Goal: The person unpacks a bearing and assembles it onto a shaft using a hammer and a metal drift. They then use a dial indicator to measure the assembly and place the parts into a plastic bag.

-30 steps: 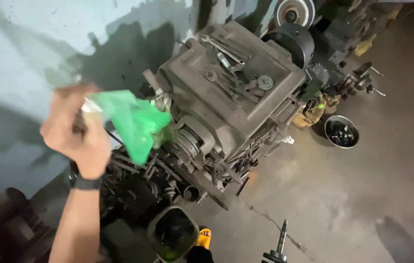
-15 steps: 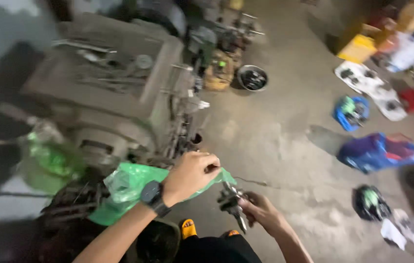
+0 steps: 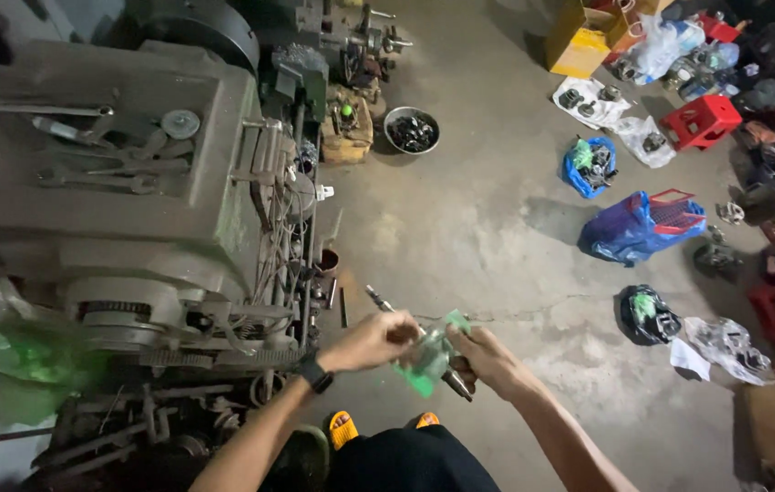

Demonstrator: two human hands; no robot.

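Lathe (image 3: pixel 132 182) stood far left, wrenches (image 3: pixel 87 173) laid flat on its top, within reach. Left hand (image 3: pixel 369 342), fingers closed on green plastic bag (image 3: pixel 428 360), pinched bag around metal shaft (image 3: pixel 415 342), likely to wrap it. Right hand (image 3: pixel 487 360) gripped shaft's lower end, steadying it above concrete floor (image 3: pixel 478 228). Bagged parts (image 3: pixel 642 223) lay right.
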